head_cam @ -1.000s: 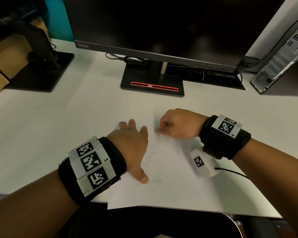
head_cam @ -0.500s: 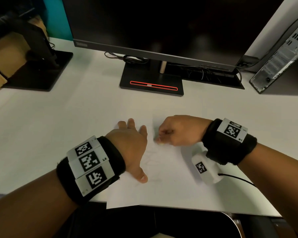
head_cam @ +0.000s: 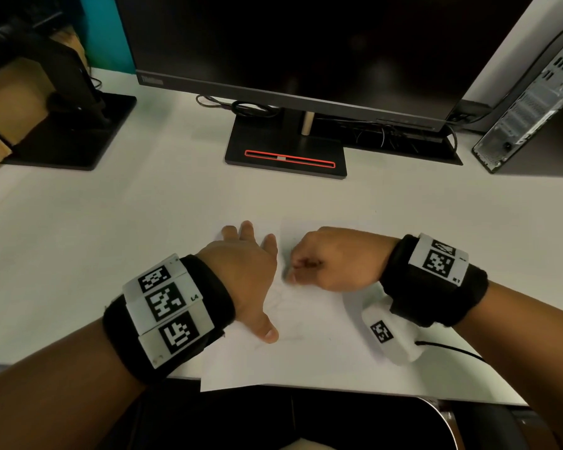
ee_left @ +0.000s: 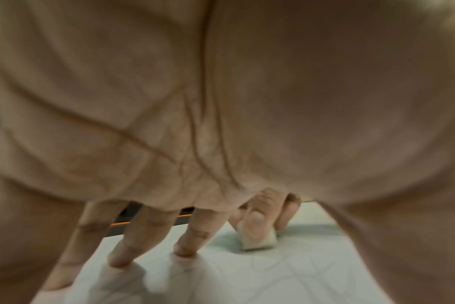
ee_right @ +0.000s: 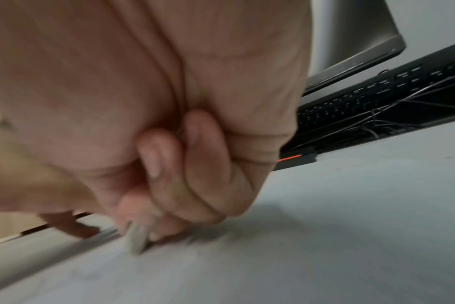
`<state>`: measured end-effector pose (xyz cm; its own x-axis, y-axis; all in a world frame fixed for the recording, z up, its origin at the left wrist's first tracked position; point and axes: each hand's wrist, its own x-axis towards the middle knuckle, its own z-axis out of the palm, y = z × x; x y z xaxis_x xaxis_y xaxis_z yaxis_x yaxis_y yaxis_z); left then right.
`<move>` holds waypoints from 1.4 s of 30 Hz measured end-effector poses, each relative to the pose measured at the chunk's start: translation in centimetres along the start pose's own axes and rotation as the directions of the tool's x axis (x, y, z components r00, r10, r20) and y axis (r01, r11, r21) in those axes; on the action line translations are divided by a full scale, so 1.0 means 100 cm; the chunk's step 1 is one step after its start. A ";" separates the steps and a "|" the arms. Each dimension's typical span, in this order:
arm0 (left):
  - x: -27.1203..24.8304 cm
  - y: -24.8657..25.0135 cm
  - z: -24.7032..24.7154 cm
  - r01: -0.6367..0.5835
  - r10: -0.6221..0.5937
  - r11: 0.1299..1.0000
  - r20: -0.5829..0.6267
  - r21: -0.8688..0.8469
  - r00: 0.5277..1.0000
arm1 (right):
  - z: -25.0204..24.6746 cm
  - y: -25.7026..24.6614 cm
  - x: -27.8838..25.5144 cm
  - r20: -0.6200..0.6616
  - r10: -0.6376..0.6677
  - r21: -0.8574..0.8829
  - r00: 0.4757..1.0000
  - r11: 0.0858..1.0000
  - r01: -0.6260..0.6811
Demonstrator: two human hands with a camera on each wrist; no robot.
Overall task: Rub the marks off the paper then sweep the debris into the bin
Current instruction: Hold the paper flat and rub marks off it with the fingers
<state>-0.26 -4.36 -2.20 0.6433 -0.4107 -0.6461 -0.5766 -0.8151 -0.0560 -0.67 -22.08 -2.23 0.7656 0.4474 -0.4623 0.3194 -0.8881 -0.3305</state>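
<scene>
A white sheet of paper point(head_cam: 309, 355) with faint pencil marks point(head_cam: 283, 300) lies at the desk's near edge. My left hand point(head_cam: 244, 271) rests on it with fingers spread flat and straight, thumb out toward me; the fingertips point(ee_left: 122, 259) press the sheet. My right hand point(head_cam: 332, 258) is curled just to the right of it and pinches a small white eraser point(ee_left: 259, 239), whose bottom edge touches the paper. In the right wrist view the eraser point(ee_right: 137, 239) sticks out below the pinching fingers. No bin is in view.
A monitor stand point(head_cam: 286, 151) with a red stripe stands behind the paper. A keyboard point(ee_right: 364, 98) and tangled cables lie behind it at the right, a computer tower point(head_cam: 530, 108) at far right, another black stand point(head_cam: 75, 134) at far left. A dark chair edge point(head_cam: 436, 417) lies below the desk.
The right hand with the eraser has shifted slightly toward me and left along the paper, in small rubbing strokes. The left hand has stayed put on the sheet.
</scene>
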 end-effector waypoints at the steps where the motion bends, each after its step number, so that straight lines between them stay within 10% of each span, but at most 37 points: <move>1: 0.000 0.000 0.000 0.000 0.000 1.000 0.000 0.000 1.000 | -0.001 0.000 -0.002 0.032 0.003 0.010 0.999 1.000 -0.004; 42: -0.001 -0.001 0.001 -0.006 0.006 1.000 0.004 0.002 1.000 | 0.017 -0.006 -0.027 -0.044 -0.037 0.056 0.998 0.998 0.039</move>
<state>-0.28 -4.20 -2.19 0.6376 -0.4139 -0.6497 -0.5814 -0.8119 -0.0532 -3.86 -22.54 -2.17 0.7774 0.4744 -0.4130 0.3173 -0.8627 -0.3937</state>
